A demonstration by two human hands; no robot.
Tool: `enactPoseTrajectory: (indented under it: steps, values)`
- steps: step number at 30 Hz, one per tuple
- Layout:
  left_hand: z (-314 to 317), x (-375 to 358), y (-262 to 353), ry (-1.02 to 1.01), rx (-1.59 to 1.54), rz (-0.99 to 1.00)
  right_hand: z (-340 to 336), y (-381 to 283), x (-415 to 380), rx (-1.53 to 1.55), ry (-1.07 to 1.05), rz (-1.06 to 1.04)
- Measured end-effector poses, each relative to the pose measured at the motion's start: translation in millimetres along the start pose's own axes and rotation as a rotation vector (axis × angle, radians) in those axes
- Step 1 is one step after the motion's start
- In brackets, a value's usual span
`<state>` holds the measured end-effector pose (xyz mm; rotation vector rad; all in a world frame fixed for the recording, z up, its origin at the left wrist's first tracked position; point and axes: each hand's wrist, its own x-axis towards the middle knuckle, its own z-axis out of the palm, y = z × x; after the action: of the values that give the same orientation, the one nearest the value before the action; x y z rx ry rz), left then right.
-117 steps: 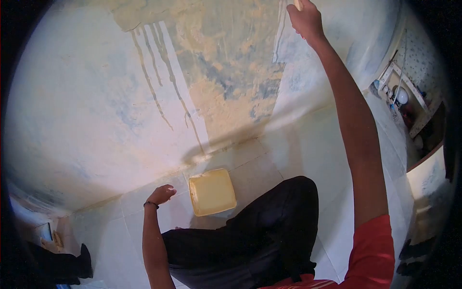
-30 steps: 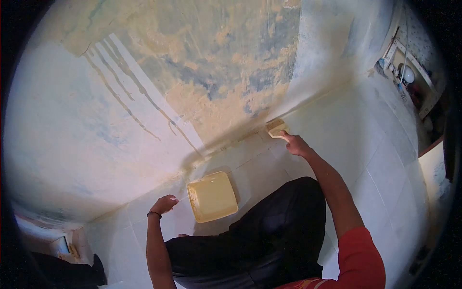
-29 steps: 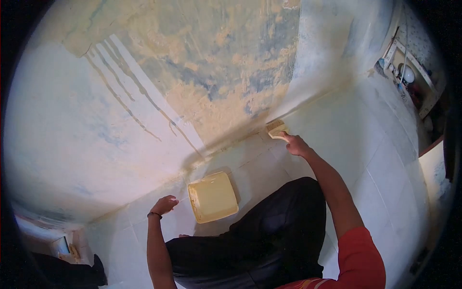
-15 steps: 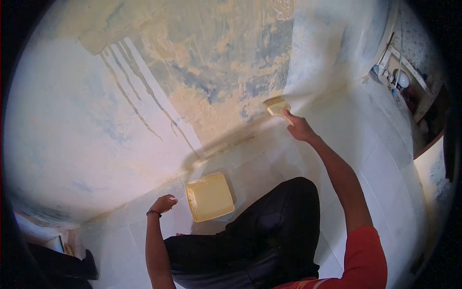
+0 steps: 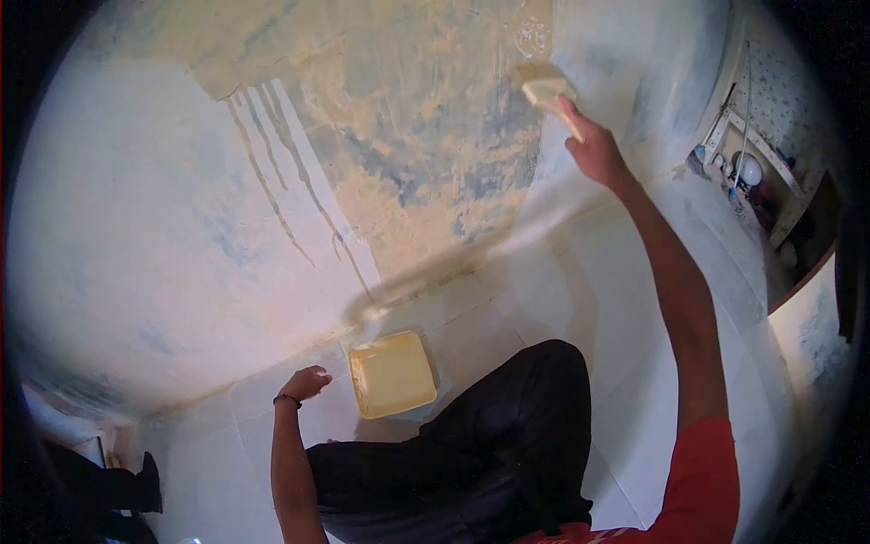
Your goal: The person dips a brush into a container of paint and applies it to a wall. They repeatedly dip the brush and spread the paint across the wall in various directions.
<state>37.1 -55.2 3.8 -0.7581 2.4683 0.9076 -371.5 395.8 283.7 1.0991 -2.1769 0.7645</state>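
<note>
My right hand is closed around the handle of a wide paintbrush. The bristles, slightly blurred, are at the wall, near the right border of its patchy yellow and grey-blue area. Below, on the tiled floor, stands a square container of pale yellow paint, with smears along its left rim. Just left of this container is my left hand, with a dark band at the wrist. Its fingers are loosely curled, and nothing shows in them.
Several drips run down the pale left part of the wall. A white frame with a round white object and small items stands at the right. My bent leg in black trousers lies close to the container. Something dark is at the lower left.
My right hand has moved up the wall with the paintbrush, from near the floor edge to the upper part of the patch. My left hand and the container stay about where they were.
</note>
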Motion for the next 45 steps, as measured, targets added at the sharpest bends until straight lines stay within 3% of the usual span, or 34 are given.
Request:
enactPoseTrajectory:
  steps: [3,7,10,14,16,19,21,22,23,25,27,31,35,39,41,45]
  values:
    - [-0.9,0.3,-3.0,-0.006,0.020,-0.001,-26.0,-16.6,32.2,-0.103,0.001,0.127]
    - [-0.9,0.0,-4.7,-0.014,-0.022,-0.028,-52.8,-34.5,71.0,-0.201,0.121,0.047]
    - [0.6,5.1,-10.4,0.005,-0.031,-0.004,-66.2,-69.6,90.4,0.036,0.116,0.322]
    - [2.7,16.9,-23.3,-0.043,0.053,0.039,-42.0,-46.4,94.6,0.033,0.096,0.254]
    - [-1.1,16.2,-18.7,-0.042,0.020,0.040,-18.5,-27.2,86.6,-0.063,0.193,0.147]
    - [1.0,23.3,-31.6,-0.061,0.078,-0.006,24.9,-4.2,50.9,-0.152,0.242,0.042]
    - [12.7,52.3,-72.2,0.007,0.214,0.228,58.1,6.3,17.1,-0.099,0.220,0.066]
    - [-4.1,18.6,-25.7,0.021,0.015,0.061,70.2,7.6,-1.4,-0.049,0.211,0.090]
    - [-10.8,12.6,-16.8,0.011,0.014,0.051,80.9,0.5,-19.2,-0.013,0.136,0.209]
    - [-12.4,9.6,-11.7,-0.003,-0.070,0.019,118.0,8.3,-56.3,0.062,0.203,0.134]
    - [-5.5,19.4,-23.6,0.013,-0.029,0.053,153.4,2.3,-88.7,0.113,0.157,0.365]
    - [-9.3,22.2,-20.3,-0.036,-0.029,-0.019,221.5,-18.9,-131.6,0.109,0.288,0.475]
    - [-11.1,22.6,-22.8,-0.051,-0.063,-0.038,247.7,-32.7,-155.1,0.205,0.206,0.654]
    - [-10.9,25.4,-19.9,-0.050,-0.054,-0.032,259.6,-40.1,-154.6,0.142,0.331,0.545]
    - [-6.2,31.6,-26.8,-0.068,-0.017,-0.015,247.7,-59.4,-154.6,0.358,0.117,0.947]
    - [-4.8,30.2,-26.6,-0.086,-0.026,-0.011,282.1,-39.9,-198.8,0.364,0.137,0.896]
